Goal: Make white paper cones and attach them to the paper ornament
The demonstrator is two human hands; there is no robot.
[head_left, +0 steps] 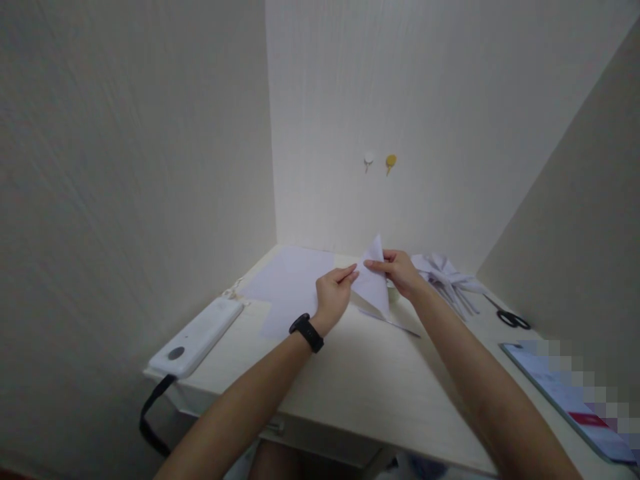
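Both of my hands hold a folded white paper [373,283], a pointed triangular shape raised a little above the light wooden table [360,380]. My left hand [334,293], with a black watch on its wrist, pinches the paper's left edge. My right hand [397,270] pinches it from the right, near the upper tip. The two thumbs nearly meet across the paper.
Flat white sheets [290,283] lie at the back left. A white power bank [197,337] with a black strap sits at the left edge. Several folded paper pieces [447,277], black scissors [513,319] and a clipboard [570,390] lie to the right. Walls close in on three sides.
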